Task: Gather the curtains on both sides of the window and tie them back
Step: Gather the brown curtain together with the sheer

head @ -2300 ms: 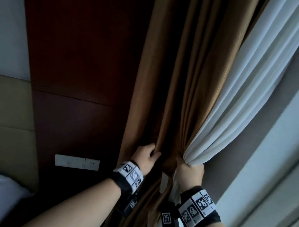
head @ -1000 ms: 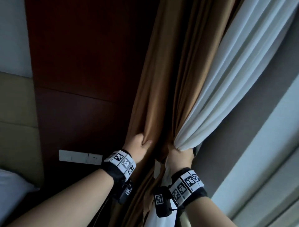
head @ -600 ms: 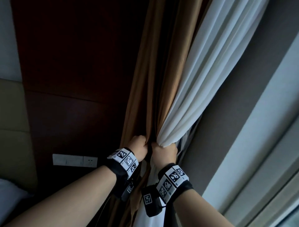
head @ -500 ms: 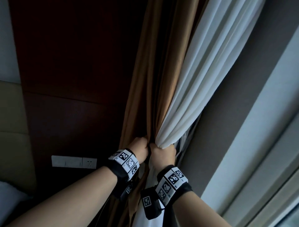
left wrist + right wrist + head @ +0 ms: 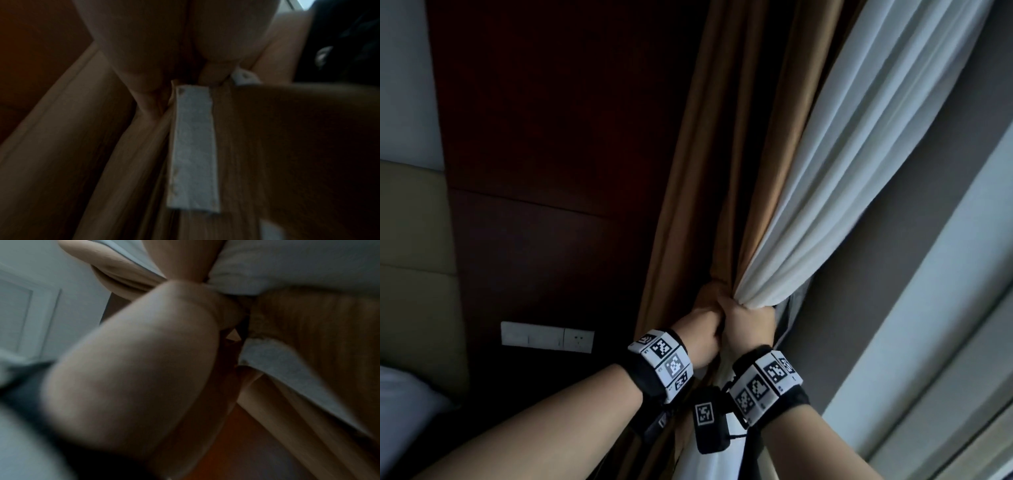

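The left hand [image 5: 700, 330] is clenched round the brown curtain [image 5: 709, 178] and the right hand [image 5: 748, 323] round the white sheer [image 5: 859, 144]; their knuckles touch, and both fabrics fan upward from the fists. A pale strip [image 5: 193, 149], perhaps the tie-back, hangs just below the left hand. Freeing one hand to reach for it would probably let folds slip, since the other fist must then pinch both layers alone.
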Demonstrator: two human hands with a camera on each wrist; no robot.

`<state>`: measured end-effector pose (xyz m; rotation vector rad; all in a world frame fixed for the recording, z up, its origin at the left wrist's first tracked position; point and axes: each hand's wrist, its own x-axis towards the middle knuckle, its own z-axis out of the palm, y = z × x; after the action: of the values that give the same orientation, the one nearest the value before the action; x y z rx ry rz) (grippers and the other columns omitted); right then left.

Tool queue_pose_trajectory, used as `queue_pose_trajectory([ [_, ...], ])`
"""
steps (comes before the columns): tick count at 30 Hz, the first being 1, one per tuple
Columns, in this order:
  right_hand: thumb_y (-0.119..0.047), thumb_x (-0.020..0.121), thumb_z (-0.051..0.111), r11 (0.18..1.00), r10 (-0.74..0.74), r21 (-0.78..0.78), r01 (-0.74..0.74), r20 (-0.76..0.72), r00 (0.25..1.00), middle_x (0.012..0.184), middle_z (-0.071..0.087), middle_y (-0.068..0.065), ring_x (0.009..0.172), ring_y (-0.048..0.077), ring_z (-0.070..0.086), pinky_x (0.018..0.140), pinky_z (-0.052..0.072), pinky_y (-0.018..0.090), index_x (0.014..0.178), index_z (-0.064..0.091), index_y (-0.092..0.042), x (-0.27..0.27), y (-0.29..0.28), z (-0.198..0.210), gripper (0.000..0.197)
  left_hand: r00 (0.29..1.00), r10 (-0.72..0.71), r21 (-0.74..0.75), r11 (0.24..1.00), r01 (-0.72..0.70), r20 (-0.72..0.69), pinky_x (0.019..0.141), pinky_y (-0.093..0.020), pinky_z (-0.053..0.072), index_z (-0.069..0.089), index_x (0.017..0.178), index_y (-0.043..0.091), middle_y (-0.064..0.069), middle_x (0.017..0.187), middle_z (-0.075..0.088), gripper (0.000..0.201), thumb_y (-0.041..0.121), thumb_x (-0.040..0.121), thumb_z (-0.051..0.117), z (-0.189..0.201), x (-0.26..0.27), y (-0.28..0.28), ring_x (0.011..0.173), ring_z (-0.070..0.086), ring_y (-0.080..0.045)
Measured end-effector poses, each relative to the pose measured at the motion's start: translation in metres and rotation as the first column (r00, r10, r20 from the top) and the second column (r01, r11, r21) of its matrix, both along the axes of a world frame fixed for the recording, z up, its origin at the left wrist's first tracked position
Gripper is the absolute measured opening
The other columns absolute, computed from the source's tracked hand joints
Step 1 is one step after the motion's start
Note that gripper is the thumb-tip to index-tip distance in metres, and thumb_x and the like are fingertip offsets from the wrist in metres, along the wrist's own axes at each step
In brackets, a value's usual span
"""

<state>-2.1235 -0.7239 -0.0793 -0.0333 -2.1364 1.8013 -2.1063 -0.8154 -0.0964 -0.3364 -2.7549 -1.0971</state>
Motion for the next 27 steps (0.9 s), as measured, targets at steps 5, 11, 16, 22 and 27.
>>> queue_pose_trajectory([
  [5, -0.023, 0.076, 0.074, 0.996, -0.054, 0.071, 0.054, -0.015, 0.998, 0.097, 0.067, 0.012, 0.097, 0.031, 0.064, 0.078, 0.048, 0.033, 0.1, 0.066, -0.005, -0.003, 0.007, 0.004, 0.03, 0.986, -0.105, 0.115, 0.986, 0.119, -0.127, 0.107, -0.026, 0.039, 0.045, 0.139, 0.022, -0.002, 0.143, 0.05, 0.052, 0.012, 0.088, 0.047, -0.019, -0.002, -0.004, 0.132, 0.047, -0.017],
  [11, -0.021, 0.078, 0.072, 0.997, -0.064, 0.052, 0.065, -0.005, 0.998, 0.093, 0.065, 0.008, 0.097, 0.03, 0.064, 0.085, 0.051, 0.039, 0.086, 0.057, -0.02, -0.002, 0.009, 0.004, 0.017, 0.961, -0.146, 0.253, 0.946, 0.205, -0.236, 0.107, -0.002, 0.018, 0.042, 0.141, 0.023, 0.034, 0.142, 0.023, 0.054, 0.01, 0.091, 0.056, -0.033, -0.001, -0.01, 0.131, 0.024, 0.018],
  [16, -0.02, 0.079, 0.073, 0.999, -0.044, 0.015, 0.044, -0.045, 0.998, 0.096, 0.064, 0.007, 0.09, 0.022, 0.061, 0.072, 0.039, 0.023, 0.099, 0.062, -0.013, 0.0, 0.009, 0.003, 0.023, 0.978, -0.053, 0.371, 0.92, 0.126, -0.201, 0.099, 0.001, 0.029, 0.066, 0.119, 0.014, 0.013, 0.133, 0.055, 0.031, 0.006, 0.089, 0.059, -0.024, -0.003, -0.032, 0.116, 0.047, 0.018],
  [22, -0.031, 0.069, 0.077, 0.994, -0.031, -0.104, 0.028, -0.032, 0.999, 0.106, 0.065, 0.003, 0.096, 0.023, 0.062, 0.086, 0.051, 0.036, 0.115, 0.056, -0.014, 0.003, 0.006, -0.007, 0.054, 0.923, 0.382, 0.402, 0.837, -0.371, 0.058, 0.099, -0.031, 0.045, 0.057, 0.126, 0.015, -0.004, 0.123, 0.064, 0.05, 0.031, 0.08, 0.071, -0.015, -0.039, -0.081, 0.115, 0.059, -0.023],
  [27, -0.033, 0.066, 0.075, 0.997, -0.01, -0.079, 0.005, -0.063, 0.998, 0.106, 0.068, 0.002, 0.1, 0.022, 0.064, 0.091, 0.052, 0.044, 0.113, 0.059, -0.014, 0.003, 0.011, -0.011, 0.053, 0.897, 0.422, 0.453, 0.779, -0.434, 0.133, 0.101, -0.033, 0.042, 0.03, 0.145, 0.015, -0.007, 0.14, 0.05, 0.083, 0.034, 0.078, 0.074, -0.004, -0.061, -0.091, 0.123, 0.053, -0.027],
])
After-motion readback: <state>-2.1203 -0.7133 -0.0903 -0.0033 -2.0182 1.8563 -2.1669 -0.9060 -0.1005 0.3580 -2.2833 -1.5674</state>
